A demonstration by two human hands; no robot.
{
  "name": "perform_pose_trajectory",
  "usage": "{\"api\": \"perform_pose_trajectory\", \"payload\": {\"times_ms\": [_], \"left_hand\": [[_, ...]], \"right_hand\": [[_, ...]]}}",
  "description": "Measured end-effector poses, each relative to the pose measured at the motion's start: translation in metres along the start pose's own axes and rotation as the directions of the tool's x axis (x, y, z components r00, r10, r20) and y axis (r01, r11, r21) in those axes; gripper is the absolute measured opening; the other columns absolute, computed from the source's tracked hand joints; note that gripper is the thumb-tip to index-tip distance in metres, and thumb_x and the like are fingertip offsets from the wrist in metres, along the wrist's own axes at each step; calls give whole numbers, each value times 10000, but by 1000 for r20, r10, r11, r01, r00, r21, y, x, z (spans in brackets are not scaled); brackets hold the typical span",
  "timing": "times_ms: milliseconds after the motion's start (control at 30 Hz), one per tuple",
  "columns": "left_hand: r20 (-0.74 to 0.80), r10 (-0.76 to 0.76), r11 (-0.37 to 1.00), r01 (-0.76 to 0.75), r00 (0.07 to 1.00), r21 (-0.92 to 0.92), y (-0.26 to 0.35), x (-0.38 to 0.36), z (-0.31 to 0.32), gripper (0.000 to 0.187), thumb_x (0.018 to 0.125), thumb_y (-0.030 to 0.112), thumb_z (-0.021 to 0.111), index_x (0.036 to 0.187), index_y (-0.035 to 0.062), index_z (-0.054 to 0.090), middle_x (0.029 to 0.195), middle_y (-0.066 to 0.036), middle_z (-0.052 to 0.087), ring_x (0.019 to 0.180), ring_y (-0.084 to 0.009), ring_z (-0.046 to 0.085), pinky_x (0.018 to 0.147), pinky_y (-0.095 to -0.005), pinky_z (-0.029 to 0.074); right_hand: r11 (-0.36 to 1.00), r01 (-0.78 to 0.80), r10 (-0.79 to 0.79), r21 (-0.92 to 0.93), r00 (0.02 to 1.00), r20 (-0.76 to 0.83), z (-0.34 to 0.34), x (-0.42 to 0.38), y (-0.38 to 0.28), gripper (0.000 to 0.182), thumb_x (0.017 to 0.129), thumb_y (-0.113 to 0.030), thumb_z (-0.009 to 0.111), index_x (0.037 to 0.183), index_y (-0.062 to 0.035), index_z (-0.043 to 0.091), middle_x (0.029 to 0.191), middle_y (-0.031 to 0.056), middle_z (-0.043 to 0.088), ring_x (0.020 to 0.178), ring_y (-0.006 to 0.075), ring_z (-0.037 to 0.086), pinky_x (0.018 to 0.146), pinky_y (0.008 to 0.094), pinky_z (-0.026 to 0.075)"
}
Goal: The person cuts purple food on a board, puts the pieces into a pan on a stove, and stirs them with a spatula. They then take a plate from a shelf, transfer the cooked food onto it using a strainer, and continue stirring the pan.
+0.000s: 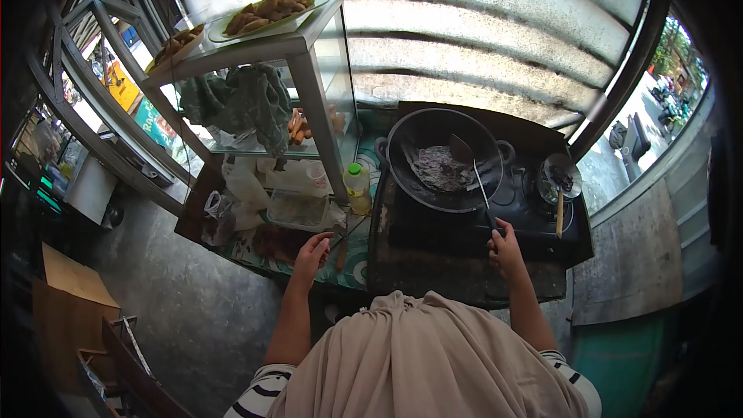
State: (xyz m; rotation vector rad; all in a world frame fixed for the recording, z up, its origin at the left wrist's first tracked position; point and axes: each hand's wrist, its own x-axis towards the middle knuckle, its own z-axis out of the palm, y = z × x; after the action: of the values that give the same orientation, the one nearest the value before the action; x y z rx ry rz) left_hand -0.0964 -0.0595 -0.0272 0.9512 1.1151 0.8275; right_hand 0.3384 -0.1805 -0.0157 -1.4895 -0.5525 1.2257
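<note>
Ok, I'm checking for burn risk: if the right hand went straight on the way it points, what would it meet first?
Probably the wok, at its near rim, following the spatula the right hand holds, though depth is unclear and it might pass above.

The wok (408, 139) sits on the left of the gas stove (433, 231). A spatula (479, 177) rests in it, the handle reaching over the near rim to the right hand (505, 248). Right of the wok lies a strainer (559, 195). Left of the stove, on the surface (358, 254), stand a bottle (357, 190) and, farther left, a plastic container (292, 212), beyond the left hand (312, 252). Plates (316, 1) top the display case (323, 104) behind.
</note>
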Motion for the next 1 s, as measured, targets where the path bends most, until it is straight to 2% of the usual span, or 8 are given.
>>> {"api": "perform_pose_trajectory", "payload": {"times_ms": [67, 167, 467, 600, 700, 767, 867, 1000], "left_hand": [[0, 4, 1000, -4, 1000, 3, 0, -2, -1, 264, 914, 211, 527, 1139, 84, 583, 776, 60, 503, 627, -14, 434, 534, -156, 327], [-5, 26, 1000, -26, 1000, -5, 0, -3, -4, 262, 914, 210, 530, 1137, 82, 583, 773, 60, 503, 624, -14, 435, 525, -156, 323], [-60, 37, 999, -37, 998, -8, -8, -11, -15, 267, 910, 229, 539, 1138, 98, 589, 768, 65, 505, 619, -11, 438, 521, -154, 319], [-60, 35, 999, -35, 998, 7, -6, -12, -12, 275, 908, 245, 540, 1141, 107, 590, 770, 66, 504, 621, -9, 437, 528, -152, 318], [-43, 34, 999, -34, 998, 9, -6, -8, -10, 268, 916, 230, 530, 1143, 96, 580, 770, 66, 503, 610, -7, 437, 516, -148, 320], [-30, 33, 999, -33, 999, 10, -9, -5, -7, 260, 924, 212, 520, 1144, 84, 570, 768, 67, 503, 600, -6, 439, 502, -144, 321], [-7, 36, 999, -36, 999, -10, -7, -4, -2, 274, 909, 232, 540, 1146, 101, 585, 773, 67, 503, 620, -8, 432, 528, -154, 315], [-5, 42, 999, -42, 999, -15, -5, -2, 0, 272, 909, 233, 542, 1141, 98, 587, 772, 68, 501, 622, -8, 429, 525, -155, 312]], "right_hand": [[775, 323, -398, -543, 917, -23, 2, 3, 8, 412, 902, -157, 529, 1294, -145, 405, 663, 30, 506, 517, 95, 448, 498, 253, 378], [706, 316, -395, -634, 918, 17, 5, 2, -5, 426, 886, -150, 546, 1289, -113, 411, 640, 33, 506, 539, 93, 472, 530, 257, 383], [978, 20, -14, -209, 999, 29, -7, -4, -16, 373, 914, -154, 520, 1275, -144, 426, 631, -13, 465, 500, 50, 397, 422, 212, 321], [947, 116, -124, -298, 992, -8, -5, 10, -9, 360, 919, -156, 514, 1268, -151, 428, 628, -15, 452, 505, 29, 391, 403, 206, 296], [942, 117, -137, -314, 990, -44, -2, 18, -12, 383, 900, -151, 529, 1268, -154, 426, 631, 42, 503, 506, 134, 493, 452, 271, 388], [469, 302, -529, -830, 849, 10, 4, 18, -16, 396, 869, -147, 544, 1250, -145, 435, 715, 140, 593, 659, 325, 604, 595, 397, 471], [398, 298, -539, -868, 841, 42, 12, 26, -12, 394, 846, -151, 555, 1226, -140, 451, 860, 210, 621, 863, 431, 578, 745, 484, 450], [394, 301, -549, -869, 835, 40, 23, 29, -6, 361, 854, -154, 547, 1206, -144, 469, 911, 213, 626, 885, 419, 585, 736, 500, 446]]}}
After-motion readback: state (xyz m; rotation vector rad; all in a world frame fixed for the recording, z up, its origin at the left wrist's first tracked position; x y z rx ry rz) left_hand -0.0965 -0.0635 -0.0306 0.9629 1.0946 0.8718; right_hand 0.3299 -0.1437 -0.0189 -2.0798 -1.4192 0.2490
